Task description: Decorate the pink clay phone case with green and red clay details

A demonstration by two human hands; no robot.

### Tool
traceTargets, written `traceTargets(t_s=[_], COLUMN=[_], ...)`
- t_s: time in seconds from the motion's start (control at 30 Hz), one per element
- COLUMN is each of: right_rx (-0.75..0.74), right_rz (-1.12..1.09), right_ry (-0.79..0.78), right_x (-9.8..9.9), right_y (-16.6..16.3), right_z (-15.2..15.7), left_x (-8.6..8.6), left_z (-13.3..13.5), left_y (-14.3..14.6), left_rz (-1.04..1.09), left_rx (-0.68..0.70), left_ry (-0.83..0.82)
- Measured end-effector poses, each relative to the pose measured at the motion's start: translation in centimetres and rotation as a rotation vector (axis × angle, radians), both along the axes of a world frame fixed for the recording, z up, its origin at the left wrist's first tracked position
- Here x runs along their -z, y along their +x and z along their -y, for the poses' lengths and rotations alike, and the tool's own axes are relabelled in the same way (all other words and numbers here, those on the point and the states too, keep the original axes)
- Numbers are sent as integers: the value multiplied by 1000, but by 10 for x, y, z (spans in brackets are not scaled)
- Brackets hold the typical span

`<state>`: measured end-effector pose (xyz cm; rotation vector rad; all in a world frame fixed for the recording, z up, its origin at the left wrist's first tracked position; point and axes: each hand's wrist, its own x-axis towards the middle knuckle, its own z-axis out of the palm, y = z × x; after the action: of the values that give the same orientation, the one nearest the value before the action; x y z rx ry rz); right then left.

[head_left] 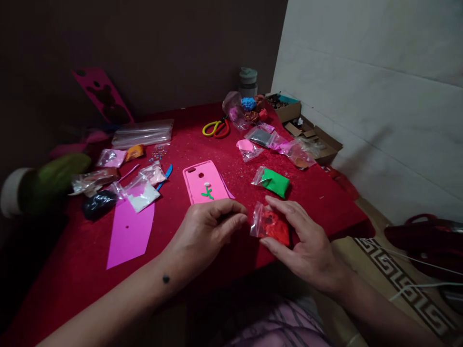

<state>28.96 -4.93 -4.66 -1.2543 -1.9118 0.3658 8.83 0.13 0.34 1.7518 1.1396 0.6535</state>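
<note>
Right of centre, the right hand [309, 243] grasps the red bag [275, 228], best steadied gently; the left hand [204, 231] pinches, contents unclear.

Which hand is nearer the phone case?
Left. The left hand is at the near end of the phone case; the right hand is farther right, at the red bag.
</note>
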Motion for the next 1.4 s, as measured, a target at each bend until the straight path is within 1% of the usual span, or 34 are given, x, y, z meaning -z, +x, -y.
traceTargets(t_s=[0.13,0.3,0.37,0.53,0.77,0.83,0.93,1.0,1.03,1.07,1.13,1.2,1.23,1.27,1.3,1.4], right_rx=[-39,-72,-77,-85,-154,-159,-154,-138,-129,-122,-117,-109,-104,-101,-97,-99], right_rz=[-47,-54,-64,-78,-51,-39,-29,-17,-13,-9,-2,5,9,13,17,27], right_ry=[-22,-13,-14,-3,63,70,83,89,86,82,71,75,80,88,95,110], right_x=[-1,-2,-2,-3,-5,-5,-4,-4,-4,-4,-4,-4,-4,-4,-4,-4], right_y=[-5,-9,-10,-11,-11,-12,-13,-13,-13,-13,-13,-14,-14,-15,-15,-17], right_z=[2,2,2,2,2,3,3,3,4,4,4,4,4,4,4,3], left_x=[2,-1,-3,-4,-5,-4,-1,0,0,0,-3,-5,-6,-6,-6,-4], left_z=[7,12,11,9,11,11,11,11,11,11,10,10,10,10,11,15], left_y=[-2,-6,-7,-8,-7,-7,-9,-10,-10,-10,-10,-11,-11,-11,-12,-12], left_rz=[-15,-28,-52,-58,46,36,-42,-107,-119,-113,-54,18,42,55,57,9], left_rx=[42,1,-9,18,-25,-24,-20,9,30,48,63,52,44,39,38,78], left_ry=[194,326,345,224,33,27,100,129,117,82,-39,-166,-203,-206,-175,29])
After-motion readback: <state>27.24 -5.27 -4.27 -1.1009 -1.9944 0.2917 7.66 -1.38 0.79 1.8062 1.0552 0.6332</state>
